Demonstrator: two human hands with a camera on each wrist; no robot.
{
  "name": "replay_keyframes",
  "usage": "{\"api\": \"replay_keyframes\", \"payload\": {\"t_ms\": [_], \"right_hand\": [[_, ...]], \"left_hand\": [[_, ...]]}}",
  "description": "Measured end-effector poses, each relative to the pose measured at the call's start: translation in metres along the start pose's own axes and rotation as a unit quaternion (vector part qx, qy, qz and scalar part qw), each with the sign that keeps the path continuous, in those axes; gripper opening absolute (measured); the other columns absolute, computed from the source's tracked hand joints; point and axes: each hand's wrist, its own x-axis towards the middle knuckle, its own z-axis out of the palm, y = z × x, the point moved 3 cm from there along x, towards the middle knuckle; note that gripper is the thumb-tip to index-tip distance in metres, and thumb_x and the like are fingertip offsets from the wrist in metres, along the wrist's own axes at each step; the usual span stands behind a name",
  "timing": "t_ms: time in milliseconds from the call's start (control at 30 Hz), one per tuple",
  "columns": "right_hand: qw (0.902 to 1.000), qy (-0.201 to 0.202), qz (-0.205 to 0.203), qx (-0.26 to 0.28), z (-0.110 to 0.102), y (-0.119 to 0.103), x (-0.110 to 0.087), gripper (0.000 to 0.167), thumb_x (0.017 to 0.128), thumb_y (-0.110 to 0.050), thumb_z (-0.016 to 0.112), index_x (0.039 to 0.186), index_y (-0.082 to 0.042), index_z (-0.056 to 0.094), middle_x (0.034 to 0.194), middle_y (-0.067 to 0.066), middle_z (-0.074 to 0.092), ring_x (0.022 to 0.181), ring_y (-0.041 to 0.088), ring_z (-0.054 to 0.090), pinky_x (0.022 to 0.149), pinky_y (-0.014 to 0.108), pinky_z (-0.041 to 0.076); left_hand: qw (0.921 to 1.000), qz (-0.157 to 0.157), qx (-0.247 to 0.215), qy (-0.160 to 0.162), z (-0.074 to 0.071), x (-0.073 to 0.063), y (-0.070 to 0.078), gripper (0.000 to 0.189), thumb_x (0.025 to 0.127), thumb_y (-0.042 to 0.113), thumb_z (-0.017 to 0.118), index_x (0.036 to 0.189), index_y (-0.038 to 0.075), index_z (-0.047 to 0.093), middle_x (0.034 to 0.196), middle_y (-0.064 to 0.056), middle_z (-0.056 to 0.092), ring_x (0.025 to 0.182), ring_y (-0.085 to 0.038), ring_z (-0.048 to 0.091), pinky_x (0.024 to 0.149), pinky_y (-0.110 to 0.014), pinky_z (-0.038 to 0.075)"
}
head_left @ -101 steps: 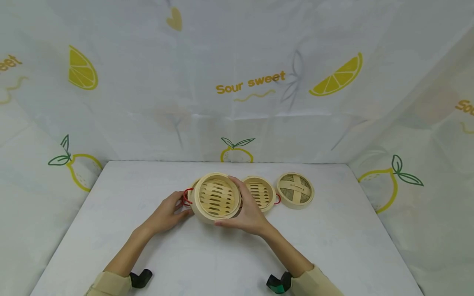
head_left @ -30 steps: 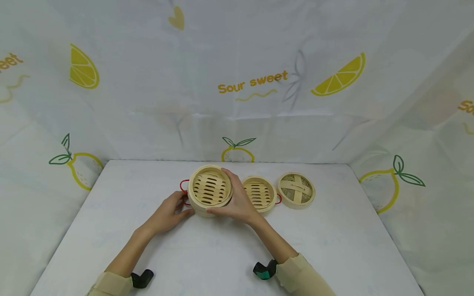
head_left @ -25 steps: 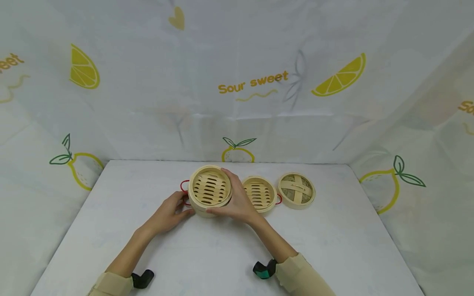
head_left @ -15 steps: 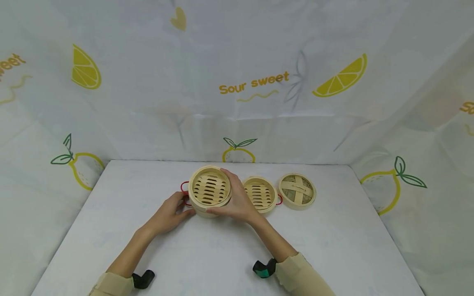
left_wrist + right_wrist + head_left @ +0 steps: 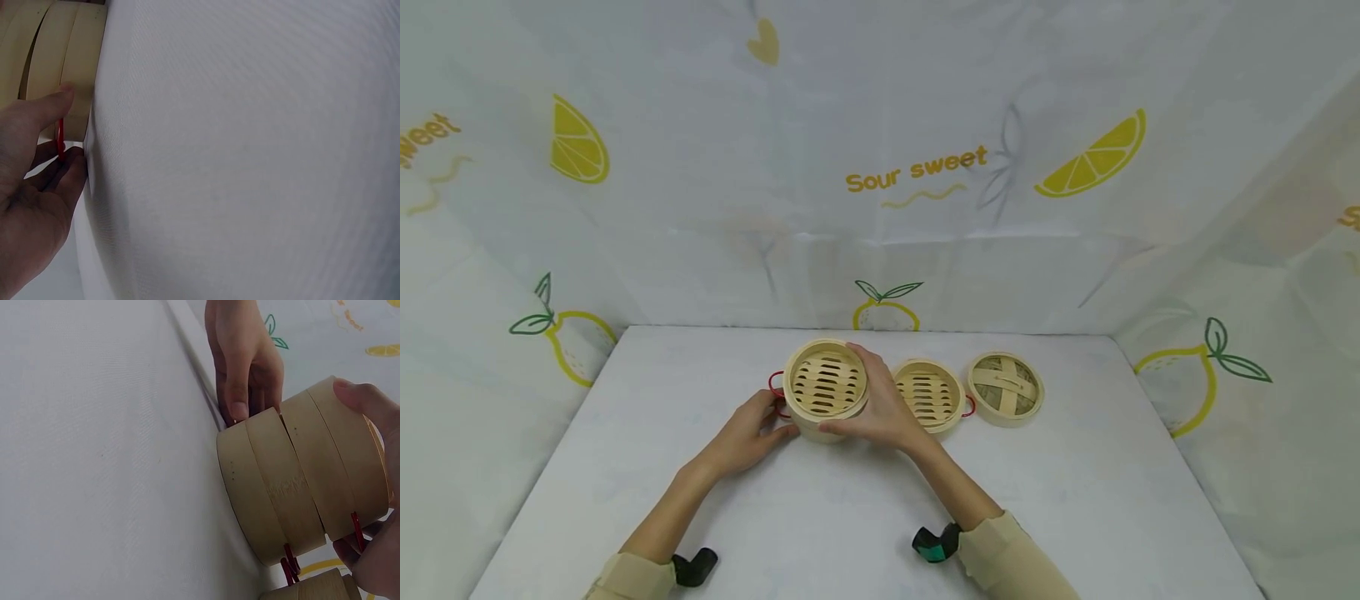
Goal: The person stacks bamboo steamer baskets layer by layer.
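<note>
In the head view, a round bamboo steamer basket (image 5: pixel 826 379) with a slatted base sits on top of another steamer basket (image 5: pixel 262 487). A thin gap shows between the two in the right wrist view. My right hand (image 5: pixel 880 412) grips the upper basket by its right side, thumb in front. My left hand (image 5: pixel 745 433) holds the lower basket at its left side, thumb on the wall and fingers by the red handle (image 5: pixel 60 140). Right of the stack lies a third basket (image 5: pixel 928 396), and beyond it a woven steamer lid (image 5: pixel 1005 387).
Everything stands on a white-covered table (image 5: pixel 850 525). A white curtain (image 5: pixel 715 167) with lemon prints rises behind the table's back edge and at both sides. The third basket stands close by the stack's right side.
Since the oldest frame, my right hand has brought the upper basket left and back, onto the lower one. Over the last second both hands have stayed almost still.
</note>
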Motion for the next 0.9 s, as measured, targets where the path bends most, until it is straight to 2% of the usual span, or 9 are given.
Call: {"api": "replay_keyframes", "payload": {"t_ms": [300,533,900], "right_hand": [[0.9998,-0.009,0.015,-0.010,-0.0006,-0.0003,0.0026,0.126,0.070,-0.040,0.101,0.170,-0.013,0.030,0.171,0.011,0.042,0.162,0.034,0.035,0.135,0.062,0.032],[0.9995,-0.018,0.022,-0.012,0.0000,-0.0012,0.0043,0.124,0.071,-0.042,0.100,0.170,-0.014,0.030,0.170,0.012,0.043,0.160,0.034,0.038,0.133,0.063,0.035],[0.9984,-0.054,0.016,0.003,-0.0044,-0.0015,0.0072,0.124,0.075,-0.035,0.100,0.171,-0.013,0.026,0.170,0.015,0.040,0.161,0.034,0.037,0.134,0.061,0.034]], "left_hand": [[1.0000,0.000,0.000,0.001,0.0005,0.0007,0.0004,0.052,0.098,0.009,0.081,0.141,-0.006,0.055,0.130,-0.018,0.067,0.131,-0.038,0.067,0.113,-0.055,0.058],[1.0000,0.002,0.002,0.003,0.0002,-0.0006,0.0006,0.050,0.098,0.008,0.081,0.139,-0.006,0.056,0.127,-0.016,0.067,0.127,-0.037,0.068,0.112,-0.054,0.059],[0.9997,0.012,0.011,0.017,0.0002,-0.0012,-0.0005,0.049,0.097,0.006,0.080,0.138,-0.008,0.057,0.125,-0.018,0.068,0.125,-0.037,0.069,0.109,-0.052,0.061]]}}
